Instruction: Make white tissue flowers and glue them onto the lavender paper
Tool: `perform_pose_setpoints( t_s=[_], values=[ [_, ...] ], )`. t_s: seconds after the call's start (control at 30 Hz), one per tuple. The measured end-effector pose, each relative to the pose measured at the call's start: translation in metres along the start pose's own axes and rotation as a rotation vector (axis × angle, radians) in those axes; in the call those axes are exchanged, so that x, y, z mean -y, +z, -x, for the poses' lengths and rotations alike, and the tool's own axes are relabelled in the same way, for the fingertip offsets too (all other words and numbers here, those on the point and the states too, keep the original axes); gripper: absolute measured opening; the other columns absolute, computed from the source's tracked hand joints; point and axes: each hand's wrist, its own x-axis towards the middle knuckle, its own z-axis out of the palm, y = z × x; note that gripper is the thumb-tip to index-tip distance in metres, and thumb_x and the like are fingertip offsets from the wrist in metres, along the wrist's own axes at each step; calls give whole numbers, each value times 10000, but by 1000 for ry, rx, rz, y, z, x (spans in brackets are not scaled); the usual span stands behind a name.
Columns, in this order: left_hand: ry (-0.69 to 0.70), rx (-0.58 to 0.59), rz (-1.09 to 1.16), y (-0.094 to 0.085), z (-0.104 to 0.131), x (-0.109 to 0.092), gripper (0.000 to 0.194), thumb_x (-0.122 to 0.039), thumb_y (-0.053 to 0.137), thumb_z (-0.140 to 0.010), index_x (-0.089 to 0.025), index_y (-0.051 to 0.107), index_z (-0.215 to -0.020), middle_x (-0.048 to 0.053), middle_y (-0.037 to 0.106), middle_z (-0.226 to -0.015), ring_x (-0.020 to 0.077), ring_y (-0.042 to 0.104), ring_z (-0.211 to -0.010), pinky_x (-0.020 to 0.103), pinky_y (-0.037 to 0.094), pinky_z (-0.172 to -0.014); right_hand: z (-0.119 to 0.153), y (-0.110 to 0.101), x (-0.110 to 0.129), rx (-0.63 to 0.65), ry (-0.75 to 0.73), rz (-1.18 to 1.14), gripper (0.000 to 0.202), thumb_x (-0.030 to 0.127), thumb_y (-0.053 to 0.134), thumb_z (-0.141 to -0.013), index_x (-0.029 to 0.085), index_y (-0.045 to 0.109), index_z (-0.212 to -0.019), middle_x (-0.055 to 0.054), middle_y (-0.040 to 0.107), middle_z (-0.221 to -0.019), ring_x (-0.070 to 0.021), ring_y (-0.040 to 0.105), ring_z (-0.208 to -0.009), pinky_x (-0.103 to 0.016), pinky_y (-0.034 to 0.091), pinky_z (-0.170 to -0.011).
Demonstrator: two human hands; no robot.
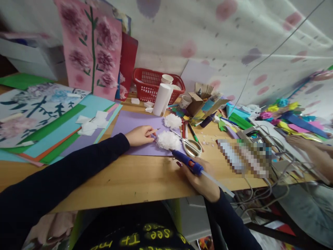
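My right hand point(201, 177) is wrapped round a blue glue gun point(187, 161) with a long clear glue stick sticking out of its back. The gun's tip touches or nearly touches the lower edge of a fluffy white paper flower point(168, 140). At that flower's left, my left hand point(140, 135) rests on a purple sheet point(127, 121), its fingers closed, with a small pointed thing at the fingertips that I cannot make out. A second white flower point(173, 121) lies higher on the sheet. Scissors point(191, 148) lie right of the flowers.
Behind stand a white roll point(162, 99), a red basket point(147, 83) and a cardboard box point(195, 103). Coloured sheets point(59, 128) with white tissue pieces point(91, 124) cover the left. Cables point(282, 177) run at the right, near another person's arm point(309, 152).
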Motion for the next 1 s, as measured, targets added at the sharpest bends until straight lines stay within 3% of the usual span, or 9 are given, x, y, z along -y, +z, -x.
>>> perform_pose_setpoints(
  t_s=[0.33, 0.57, 0.8, 1.0],
  values=[
    [-16, -13, 42, 0, -1, 1, 332, -345, 564, -653, -130, 626, -898, 0, 587, -705, 136, 473, -611, 232, 359, -590, -2, -1, 2, -39, -43, -63, 298, 436, 573, -847, 205, 573, -659, -7, 535, -584, -158, 514, -594, -284, 398, -577],
    [9, -28, 52, 0, 1, 1, 321, -329, 553, -655, -132, 631, -896, 6, 608, -738, 134, 480, -634, 229, 366, -613, 3, 5, -2, -31, -2, -117, 304, 425, 583, -844, 203, 547, -638, 12, 508, -541, -125, 467, -488, -270, 376, -494],
    [-21, -29, 24, -1, 2, -4, 311, -289, 557, -657, -126, 643, -908, -21, 550, -659, 116, 430, -562, 228, 332, -559, 0, 4, -1, -79, -51, -44, 258, 413, 598, -833, 209, 597, -676, -16, 546, -592, -158, 516, -563, -289, 416, -532],
    [-30, -25, 37, -2, 4, -7, 315, -272, 555, -659, -122, 645, -920, -20, 539, -639, 119, 438, -560, 227, 333, -556, 2, 4, 0, -87, -49, -90, 306, 394, 609, -831, 207, 536, -600, 9, 494, -535, -134, 477, -498, -281, 389, -513]
  ],
)
